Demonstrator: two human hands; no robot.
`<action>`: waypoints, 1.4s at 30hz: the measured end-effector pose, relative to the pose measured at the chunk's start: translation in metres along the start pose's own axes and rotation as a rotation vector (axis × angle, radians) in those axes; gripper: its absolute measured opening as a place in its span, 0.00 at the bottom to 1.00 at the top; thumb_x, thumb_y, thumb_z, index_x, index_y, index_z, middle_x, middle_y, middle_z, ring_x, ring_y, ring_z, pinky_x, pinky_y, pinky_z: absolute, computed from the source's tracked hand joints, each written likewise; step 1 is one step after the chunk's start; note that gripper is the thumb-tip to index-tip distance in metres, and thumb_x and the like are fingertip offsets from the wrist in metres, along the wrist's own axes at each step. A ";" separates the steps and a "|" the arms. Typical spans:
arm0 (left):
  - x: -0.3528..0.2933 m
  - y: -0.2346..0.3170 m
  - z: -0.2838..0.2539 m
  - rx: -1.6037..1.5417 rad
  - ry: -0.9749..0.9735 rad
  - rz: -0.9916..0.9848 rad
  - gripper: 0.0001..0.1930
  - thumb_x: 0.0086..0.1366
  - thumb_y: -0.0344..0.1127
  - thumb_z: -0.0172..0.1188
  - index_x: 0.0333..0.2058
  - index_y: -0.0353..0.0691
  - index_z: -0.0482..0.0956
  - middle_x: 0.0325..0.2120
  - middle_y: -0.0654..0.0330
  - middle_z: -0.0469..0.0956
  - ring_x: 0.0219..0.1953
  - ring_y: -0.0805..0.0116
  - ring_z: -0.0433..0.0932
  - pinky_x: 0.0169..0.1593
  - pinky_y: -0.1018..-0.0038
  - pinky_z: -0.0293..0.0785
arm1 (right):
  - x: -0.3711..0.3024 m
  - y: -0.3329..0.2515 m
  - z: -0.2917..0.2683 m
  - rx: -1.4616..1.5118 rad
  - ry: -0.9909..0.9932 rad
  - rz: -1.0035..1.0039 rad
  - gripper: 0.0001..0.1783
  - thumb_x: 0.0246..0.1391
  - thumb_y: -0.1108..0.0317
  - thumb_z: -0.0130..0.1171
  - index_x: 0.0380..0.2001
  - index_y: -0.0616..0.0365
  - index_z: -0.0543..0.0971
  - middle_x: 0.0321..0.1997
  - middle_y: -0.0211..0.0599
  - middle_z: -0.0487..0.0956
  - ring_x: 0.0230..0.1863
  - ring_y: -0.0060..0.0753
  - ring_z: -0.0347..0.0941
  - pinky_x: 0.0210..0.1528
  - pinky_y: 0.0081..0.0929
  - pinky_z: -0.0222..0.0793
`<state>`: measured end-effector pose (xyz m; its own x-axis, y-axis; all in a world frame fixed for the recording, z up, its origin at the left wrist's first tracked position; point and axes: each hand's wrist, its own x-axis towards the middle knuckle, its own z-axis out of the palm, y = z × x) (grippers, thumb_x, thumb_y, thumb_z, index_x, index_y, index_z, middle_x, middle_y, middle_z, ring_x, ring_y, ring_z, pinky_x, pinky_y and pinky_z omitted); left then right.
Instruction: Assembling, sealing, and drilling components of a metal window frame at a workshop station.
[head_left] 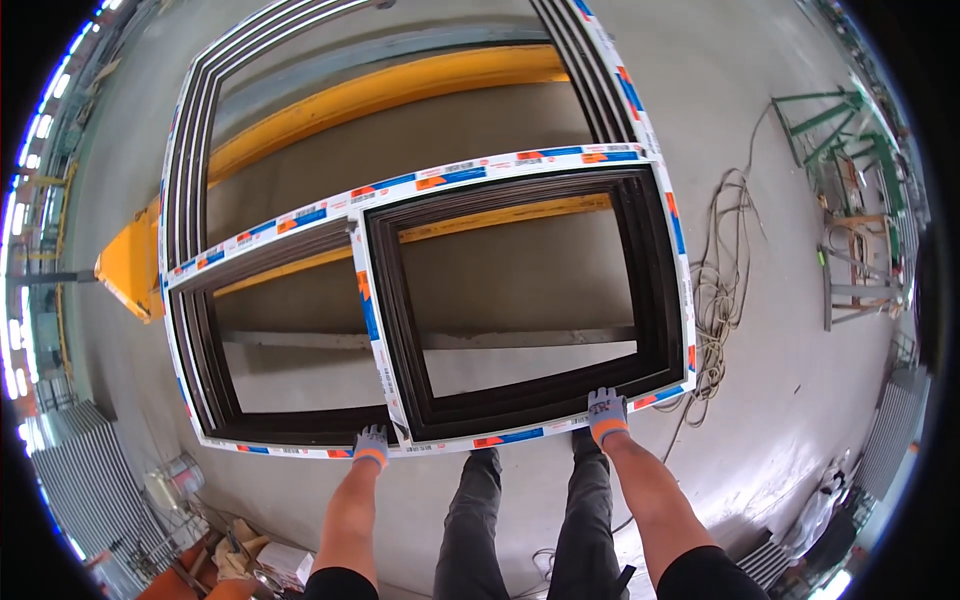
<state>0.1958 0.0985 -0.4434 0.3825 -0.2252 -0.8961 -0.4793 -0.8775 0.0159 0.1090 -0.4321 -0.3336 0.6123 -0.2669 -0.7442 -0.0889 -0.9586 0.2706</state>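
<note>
A stack of large, dark window frames point(520, 437) lies flat in front of me, edged with white protective film bearing blue and orange prints. Bars divide the frames into one big opening at the far side and two smaller ones near me. My left hand point(371, 443), in a grey glove with an orange cuff, is closed over the near edge beside the middle bar. Toward the near right corner, my right hand point(606, 410) grips the same edge in a matching glove. The undersides of both hands' fingers are hidden.
Yellow beams point(400, 88) run beneath the frames, joined to a yellow body point(130, 262) at left. A loose cable point(720, 270) lies tangled on the floor at right, near a green metal stand point(825, 120). A bucket point(180, 478) stands at lower left.
</note>
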 end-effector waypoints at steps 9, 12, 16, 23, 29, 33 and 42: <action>-0.018 0.054 -0.088 0.034 0.161 0.029 0.36 0.58 0.41 0.55 0.64 0.35 0.58 0.63 0.46 0.62 0.65 0.48 0.60 0.67 0.58 0.55 | -0.009 0.101 -0.004 0.119 0.220 0.031 0.20 0.53 0.59 0.52 0.49 0.53 0.76 0.50 0.39 0.74 0.54 0.43 0.66 0.53 0.39 0.64; -0.174 0.167 -0.074 -0.067 0.209 0.107 0.37 0.58 0.45 0.56 0.63 0.32 0.60 0.62 0.43 0.63 0.64 0.47 0.61 0.67 0.56 0.54 | -0.170 0.229 -0.009 0.229 0.347 0.102 0.13 0.47 0.64 0.57 0.38 0.50 0.78 0.41 0.34 0.76 0.48 0.39 0.70 0.51 0.34 0.65; -0.309 0.303 -0.196 0.108 0.253 0.197 0.35 0.57 0.47 0.56 0.60 0.32 0.64 0.59 0.41 0.67 0.62 0.46 0.65 0.65 0.57 0.58 | -0.348 0.415 -0.058 0.421 0.489 0.255 0.10 0.50 0.67 0.54 0.36 0.50 0.80 0.42 0.36 0.76 0.48 0.40 0.70 0.54 0.35 0.64; -0.558 0.528 -0.298 0.118 0.370 0.176 0.37 0.53 0.50 0.62 0.59 0.36 0.68 0.54 0.41 0.73 0.56 0.46 0.73 0.58 0.58 0.70 | -0.606 0.687 -0.036 0.693 0.853 0.295 0.05 0.47 0.68 0.54 0.28 0.49 0.78 0.34 0.33 0.75 0.44 0.39 0.71 0.54 0.34 0.64; -0.753 0.811 -0.444 0.366 0.281 0.266 0.25 0.53 0.46 0.63 0.47 0.35 0.79 0.41 0.41 0.81 0.47 0.44 0.79 0.47 0.58 0.77 | -0.765 0.940 -0.013 0.741 1.054 0.351 0.06 0.48 0.70 0.54 0.32 0.50 0.77 0.35 0.36 0.74 0.46 0.40 0.70 0.60 0.38 0.60; -0.796 0.983 -0.502 0.239 0.279 0.383 0.24 0.52 0.45 0.64 0.46 0.38 0.80 0.42 0.42 0.81 0.46 0.46 0.80 0.46 0.59 0.77 | -0.820 1.084 0.011 0.677 1.094 0.346 0.07 0.45 0.69 0.58 0.31 0.50 0.77 0.36 0.35 0.74 0.47 0.40 0.69 0.62 0.38 0.58; -0.715 1.375 -0.626 0.166 0.326 0.445 0.30 0.48 0.48 0.67 0.49 0.38 0.78 0.42 0.43 0.81 0.47 0.47 0.79 0.49 0.60 0.76 | -0.788 1.487 0.090 0.601 1.042 0.372 0.06 0.47 0.69 0.55 0.30 0.50 0.77 0.35 0.34 0.75 0.47 0.40 0.70 0.62 0.41 0.60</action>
<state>-0.2418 -1.2124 0.4967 0.3270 -0.6994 -0.6356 -0.7574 -0.5962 0.2664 -0.5764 -1.6557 0.6006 0.7773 -0.5871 0.2262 -0.5638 -0.8095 -0.1638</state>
